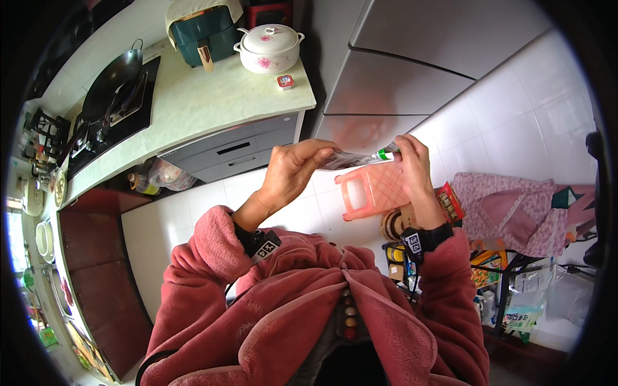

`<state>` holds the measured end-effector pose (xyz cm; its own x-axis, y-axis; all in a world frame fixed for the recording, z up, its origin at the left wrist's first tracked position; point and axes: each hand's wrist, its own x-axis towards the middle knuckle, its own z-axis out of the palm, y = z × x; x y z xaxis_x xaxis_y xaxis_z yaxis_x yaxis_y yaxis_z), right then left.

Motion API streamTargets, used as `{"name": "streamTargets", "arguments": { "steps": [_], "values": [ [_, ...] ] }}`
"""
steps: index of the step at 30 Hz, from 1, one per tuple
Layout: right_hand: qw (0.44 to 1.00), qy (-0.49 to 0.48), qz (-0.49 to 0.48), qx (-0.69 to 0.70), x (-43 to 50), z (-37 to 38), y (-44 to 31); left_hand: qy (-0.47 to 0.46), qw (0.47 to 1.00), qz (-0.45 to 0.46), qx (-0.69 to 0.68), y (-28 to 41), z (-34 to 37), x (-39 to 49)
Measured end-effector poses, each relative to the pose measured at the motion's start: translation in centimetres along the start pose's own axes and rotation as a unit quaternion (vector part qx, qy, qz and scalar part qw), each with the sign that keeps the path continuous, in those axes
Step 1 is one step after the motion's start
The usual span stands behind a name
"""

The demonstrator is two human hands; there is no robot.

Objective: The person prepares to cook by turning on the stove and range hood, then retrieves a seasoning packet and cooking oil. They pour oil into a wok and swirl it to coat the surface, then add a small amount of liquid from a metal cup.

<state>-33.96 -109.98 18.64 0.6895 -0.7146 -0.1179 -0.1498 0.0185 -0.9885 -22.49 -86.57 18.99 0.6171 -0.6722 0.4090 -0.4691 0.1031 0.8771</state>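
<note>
A thin, crumpled clear plastic bag or wrapper (348, 159) is stretched between my hands in front of my body. My left hand (294, 166) pinches its left end between thumb and fingers. At the other end, my right hand (415, 166) grips it near a green and white piece (385, 154), which I cannot identify further. Below the bag on the tiled floor stands a pink plastic stool (374, 189), partly hidden behind my right hand. What the bag holds, if anything, cannot be made out.
To the left runs a pale countertop (212, 99) with a wok (113, 82) on the stove, a green air fryer (205, 36), a floral lidded pot (269, 50) and a small red-topped cup (285, 82). A grey refrigerator (381, 79) rises ahead. A loaded rack (504, 275) stands right.
</note>
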Motion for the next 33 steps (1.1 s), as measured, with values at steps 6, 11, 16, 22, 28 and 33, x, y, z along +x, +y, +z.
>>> {"name": "streamTargets", "arguments": {
  "steps": [6,11,16,22,28,33],
  "values": [
    [0.998,0.051,0.003,0.044,1.4,-3.7,2.1,0.018,0.997,-0.061,-0.039,-0.2,0.0,-0.3],
    [0.984,0.145,-0.016,0.105,2.7,-6.3,4.4,0.075,0.992,-0.052,-0.084,-0.1,0.4,-0.7],
    [0.981,0.158,-0.018,0.109,2.7,-9.9,5.1,0.147,0.981,-0.083,-0.101,-0.6,-2.0,-0.9],
    [0.996,-0.058,-0.04,-0.046,0.4,-6.3,6.9,0.146,0.964,-0.109,-0.197,-1.6,-1.5,-0.2],
    [0.943,-0.294,-0.082,-0.131,-1.4,-0.4,7.4,0.117,0.949,-0.132,-0.262,-0.7,-0.4,0.6],
    [0.941,-0.338,0.003,0.023,-2.9,2.5,6.8,0.096,0.931,-0.136,-0.324,0.0,0.6,0.4]
  ]
}}
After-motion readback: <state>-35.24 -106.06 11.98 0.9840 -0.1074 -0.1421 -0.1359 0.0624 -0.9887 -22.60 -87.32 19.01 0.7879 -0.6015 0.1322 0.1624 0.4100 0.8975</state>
